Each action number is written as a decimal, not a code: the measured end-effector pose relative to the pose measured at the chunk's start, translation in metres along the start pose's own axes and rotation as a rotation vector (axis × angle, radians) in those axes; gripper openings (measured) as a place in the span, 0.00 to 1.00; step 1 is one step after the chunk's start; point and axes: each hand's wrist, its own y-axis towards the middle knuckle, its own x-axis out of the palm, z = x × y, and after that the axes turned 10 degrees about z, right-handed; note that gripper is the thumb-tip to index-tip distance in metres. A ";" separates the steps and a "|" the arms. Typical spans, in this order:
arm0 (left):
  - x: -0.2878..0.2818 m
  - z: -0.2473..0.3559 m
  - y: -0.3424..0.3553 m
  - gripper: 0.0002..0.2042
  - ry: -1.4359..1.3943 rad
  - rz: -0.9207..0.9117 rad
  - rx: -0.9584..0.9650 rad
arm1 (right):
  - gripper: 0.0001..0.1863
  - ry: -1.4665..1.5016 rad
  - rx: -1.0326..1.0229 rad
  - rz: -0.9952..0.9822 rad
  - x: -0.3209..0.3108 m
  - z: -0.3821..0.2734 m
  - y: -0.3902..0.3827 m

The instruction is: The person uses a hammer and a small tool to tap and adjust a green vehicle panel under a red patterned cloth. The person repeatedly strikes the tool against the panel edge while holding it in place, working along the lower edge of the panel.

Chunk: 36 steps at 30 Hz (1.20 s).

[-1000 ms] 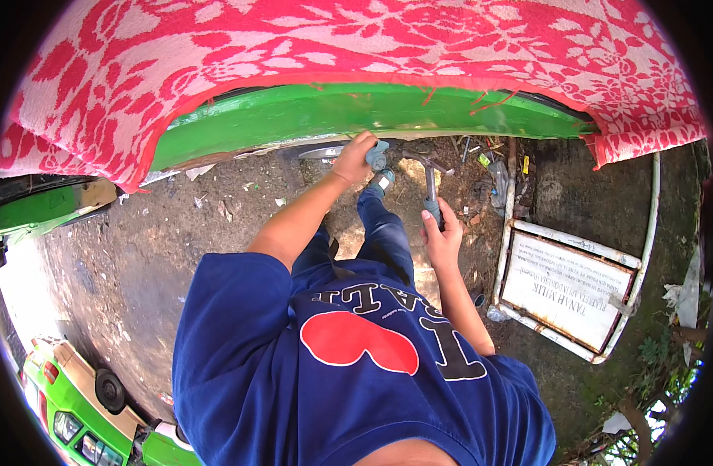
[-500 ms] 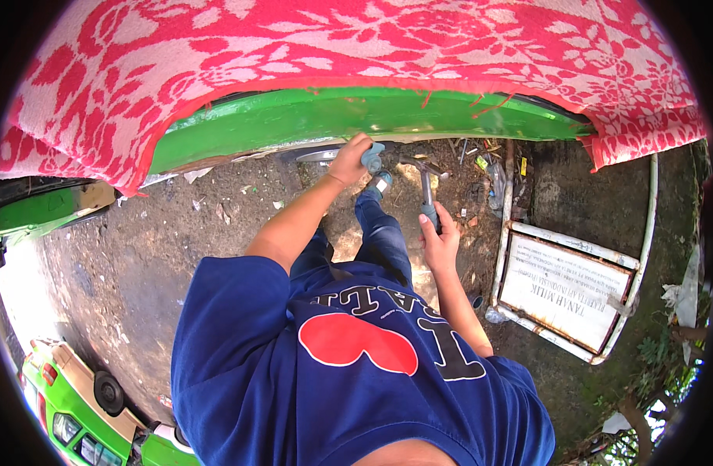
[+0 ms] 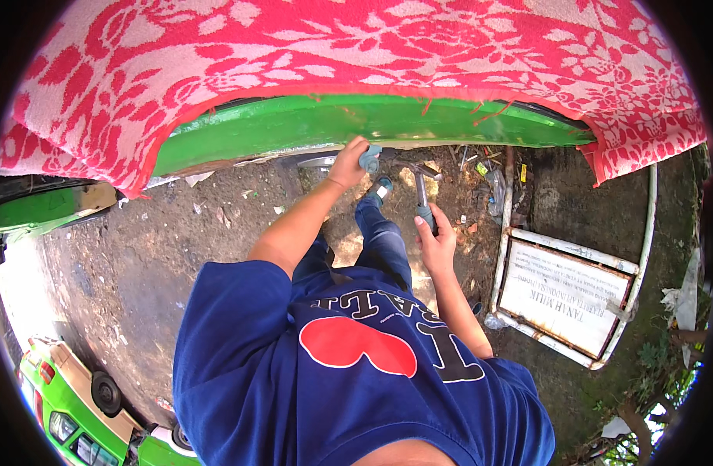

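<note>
My right hand [image 3: 439, 242] is closed round the dark grip of a hammer [image 3: 422, 193]. The hammer's metal head points away from me, short of the green panel. Further left and forward, my left hand [image 3: 347, 165] is wrapped round a blue-grey handle [image 3: 369, 159], whose end sticks out to the right of the fist. A shiny metal piece [image 3: 317, 162] shows on the other side of that fist; whether it joins the handle I cannot tell. Just beyond both hands runs the lower edge of a green vehicle body panel [image 3: 356, 120].
A red-and-pink floral cloth [image 3: 372, 46] drapes over the vehicle. On the right, a rusty white metal frame with a sign board [image 3: 562, 291] lies on the dirt ground [image 3: 170, 264]. Litter [image 3: 494, 190] lies near the panel. Another green vehicle [image 3: 69, 404] stands at lower left.
The hammer has shifted slightly left and nearer my left hand's tool, with its head tipped a little left. My left hand keeps its hold; the view has shifted slightly.
</note>
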 end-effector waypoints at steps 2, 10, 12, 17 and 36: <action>0.000 0.004 0.000 0.09 0.014 0.024 -0.032 | 0.20 0.000 0.009 0.001 0.000 0.000 0.000; -0.001 -0.001 -0.001 0.18 -0.006 0.102 -0.051 | 0.19 -0.031 0.011 -0.036 0.004 -0.007 0.000; -0.002 -0.001 -0.003 0.19 -0.019 0.146 -0.059 | 0.20 -0.064 0.002 -0.054 0.008 -0.008 0.002; -0.009 0.003 0.000 0.17 0.018 0.110 0.013 | 0.21 -0.190 -0.371 -0.027 0.018 -0.003 0.005; -0.040 0.022 -0.039 0.22 0.417 -0.017 0.043 | 0.25 -0.137 -0.219 -0.021 -0.006 -0.008 0.015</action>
